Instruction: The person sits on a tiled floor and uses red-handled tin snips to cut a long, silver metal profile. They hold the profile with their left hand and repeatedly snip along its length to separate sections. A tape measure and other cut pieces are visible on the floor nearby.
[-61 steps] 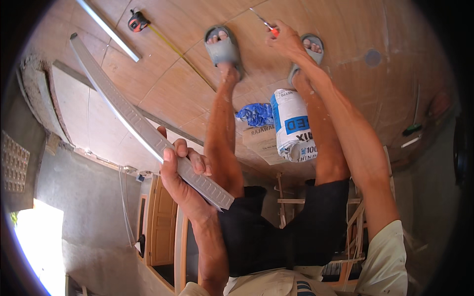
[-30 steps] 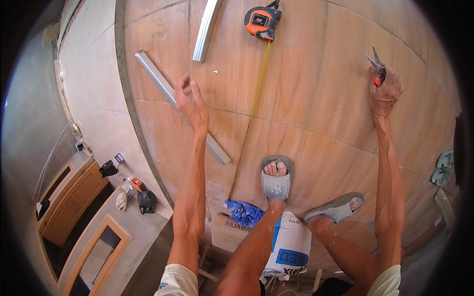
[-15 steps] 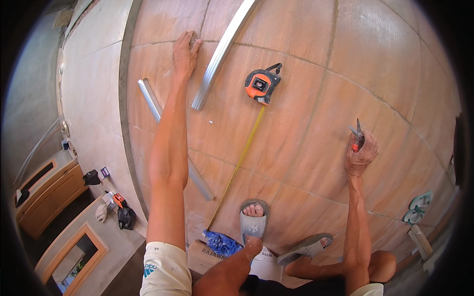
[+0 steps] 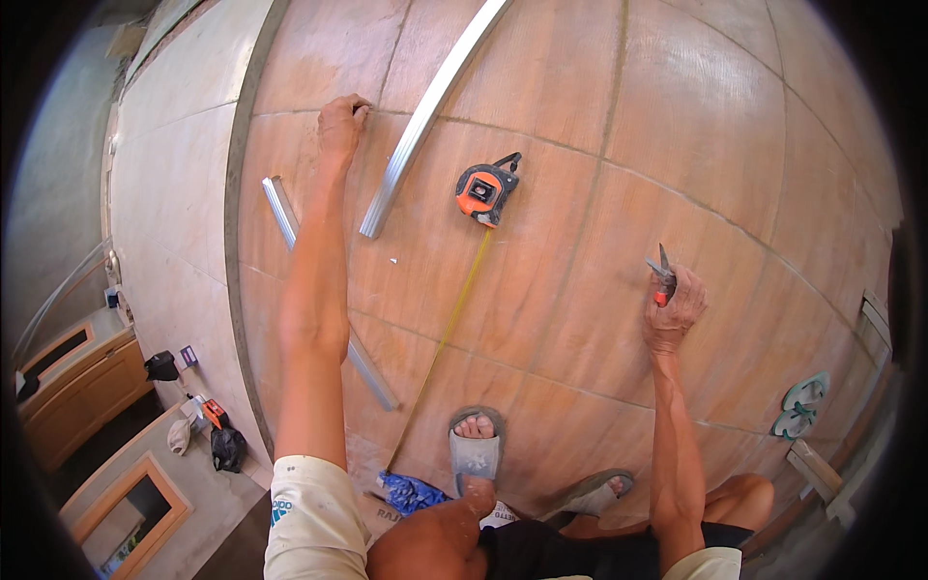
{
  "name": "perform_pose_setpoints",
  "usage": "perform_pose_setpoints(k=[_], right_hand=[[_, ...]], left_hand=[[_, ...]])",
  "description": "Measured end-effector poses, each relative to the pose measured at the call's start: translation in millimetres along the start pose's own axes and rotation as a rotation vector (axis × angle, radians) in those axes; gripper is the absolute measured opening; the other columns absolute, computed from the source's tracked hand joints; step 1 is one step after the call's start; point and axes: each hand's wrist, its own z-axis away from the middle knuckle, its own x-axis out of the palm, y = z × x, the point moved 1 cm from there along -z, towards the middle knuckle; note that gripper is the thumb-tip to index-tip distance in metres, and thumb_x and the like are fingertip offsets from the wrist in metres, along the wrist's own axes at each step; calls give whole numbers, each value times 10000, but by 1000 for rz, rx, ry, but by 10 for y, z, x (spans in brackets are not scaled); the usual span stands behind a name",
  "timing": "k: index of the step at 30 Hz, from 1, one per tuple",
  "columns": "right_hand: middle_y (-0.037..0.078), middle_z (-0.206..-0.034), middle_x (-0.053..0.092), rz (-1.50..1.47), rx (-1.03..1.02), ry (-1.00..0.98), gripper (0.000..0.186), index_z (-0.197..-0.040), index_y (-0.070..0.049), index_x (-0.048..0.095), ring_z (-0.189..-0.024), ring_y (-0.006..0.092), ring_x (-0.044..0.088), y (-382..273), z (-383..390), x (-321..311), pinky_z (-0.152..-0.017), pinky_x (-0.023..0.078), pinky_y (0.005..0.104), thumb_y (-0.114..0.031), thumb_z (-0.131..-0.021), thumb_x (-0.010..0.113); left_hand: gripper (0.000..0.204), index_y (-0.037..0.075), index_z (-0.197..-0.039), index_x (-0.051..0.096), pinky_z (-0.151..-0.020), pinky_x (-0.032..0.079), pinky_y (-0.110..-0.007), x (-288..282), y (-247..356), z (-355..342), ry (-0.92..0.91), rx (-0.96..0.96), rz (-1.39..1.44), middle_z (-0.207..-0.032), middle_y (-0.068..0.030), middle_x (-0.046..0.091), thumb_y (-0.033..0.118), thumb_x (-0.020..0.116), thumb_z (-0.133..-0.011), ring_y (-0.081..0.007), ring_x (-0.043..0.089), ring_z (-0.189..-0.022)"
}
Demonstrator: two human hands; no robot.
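Note:
At the far left of the floor my left hand (image 4: 341, 126) rests near a tile joint, its fingers curled together. Whatever they pinch, if anything, is too small to make out. A long silver metal channel (image 4: 418, 130) lies just right of it. Under my left forearm runs a shorter metal channel (image 4: 280, 210), its middle hidden. On the right, my right hand (image 4: 678, 307) grips snips (image 4: 663, 273) with red handles and parted blades pointing away from me. Between my hands lies an orange and black tape measure (image 4: 483, 190), its yellow blade (image 4: 454, 317) drawn out toward me.
A tiny pale scrap (image 4: 393, 260) lies left of the tape. Near my sandalled foot (image 4: 476, 440) is a crumpled blue wrapper (image 4: 414, 493). Green flip-flops (image 4: 800, 406) and a wooden piece (image 4: 815, 469) sit at right. A black bag (image 4: 228, 449) lies at left.
My left hand has curled its fingers and drawn slightly back; the small bit by its fingertips no longer shows on the floor. My right hand still holds the snips. The whole view has shifted slightly.

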Motion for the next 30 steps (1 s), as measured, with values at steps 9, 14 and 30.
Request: perform_pose_setpoints(k=[9, 14, 30], right_hand=[[111, -1187, 650, -4, 3, 2, 398, -1269, -109, 625, -1115, 350, 615, 11, 4, 20, -989, 437, 494, -214, -932, 808], [121, -1175, 665, 15, 25, -14, 409, -1300, -102, 622, -1120, 355, 624, 23, 20, 16, -980, 433, 489, -237, -957, 799], [128, -1144, 662, 18, -24, -4, 424, -1306, -89, 623, -1084, 359, 627, 11, -1, 22, -960, 438, 482, -232, -954, 811]], left_hand=[[164, 33, -1011, 817, -789, 587, -417, 16, 226, 49, -10, -190, 72, -914, -196, 786, 171, 813, -922, -327, 766, -848], [174, 24, -1028, 820, -735, 571, -346, -90, 131, 25, -152, -236, 181, -822, -123, 789, 163, 813, -923, -189, 727, -727], [466, -1, -1306, 698, -840, 579, -395, -513, 662, 1547, -294, -166, 230, -1153, -168, 756, 270, 818, -947, -259, 716, -922]])
